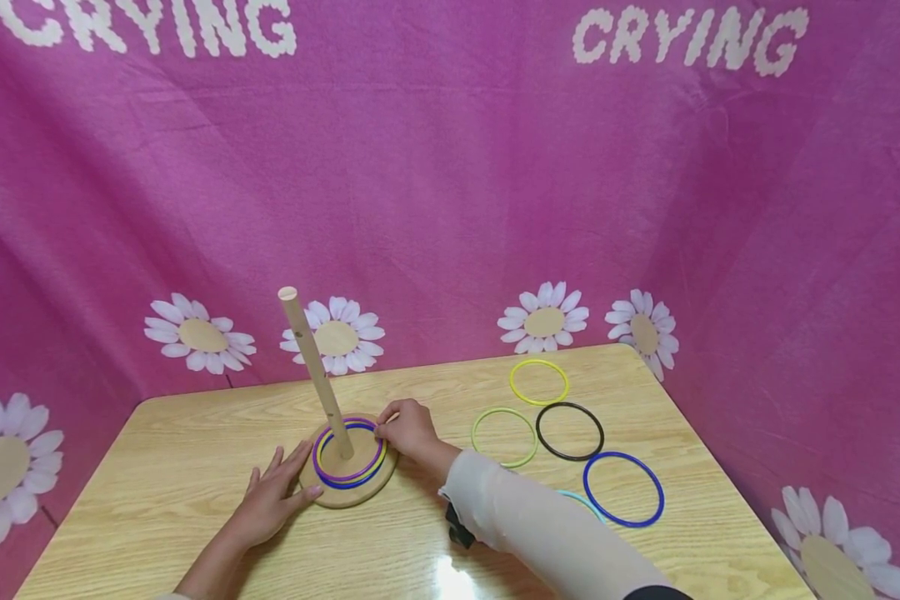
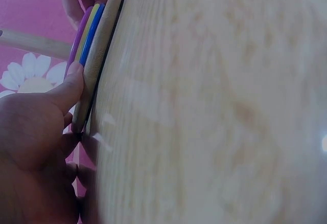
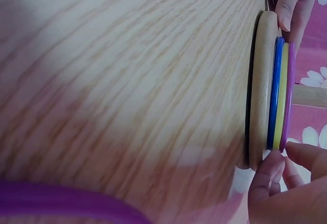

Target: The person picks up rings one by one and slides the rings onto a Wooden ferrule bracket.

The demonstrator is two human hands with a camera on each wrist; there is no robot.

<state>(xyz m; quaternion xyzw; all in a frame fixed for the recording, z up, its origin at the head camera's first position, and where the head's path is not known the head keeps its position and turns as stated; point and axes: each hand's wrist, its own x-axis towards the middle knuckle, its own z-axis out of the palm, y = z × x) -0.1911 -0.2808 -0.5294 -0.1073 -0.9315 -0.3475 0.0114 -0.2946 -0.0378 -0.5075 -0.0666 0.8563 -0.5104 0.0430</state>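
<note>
A round wooden base point(image 1: 345, 502) with a tall wooden peg point(image 1: 312, 358) stands on the table. Around the peg's foot lie three stacked rings: blue point(image 3: 276, 93) lowest, yellow point(image 3: 281, 101) between, purple point(image 3: 289, 96) on top. My right hand point(image 1: 411, 429) is at the stack's far right side, thumb and fingertips pinching the edge of the purple ring. At the near left of the base my left hand point(image 1: 270, 500) rests with spread fingers, its thumb along the base's rim in the left wrist view.
To the right lie loose rings on the table: yellow point(image 1: 539, 404), light green point(image 1: 474, 437), black point(image 1: 570, 459), blue point(image 1: 633, 525) and light blue, partly behind my right sleeve point(image 1: 540, 517). A purple curved piece point(image 3: 61, 198) shows low in the right wrist view. A pink cloth point(image 1: 435, 208) hangs behind.
</note>
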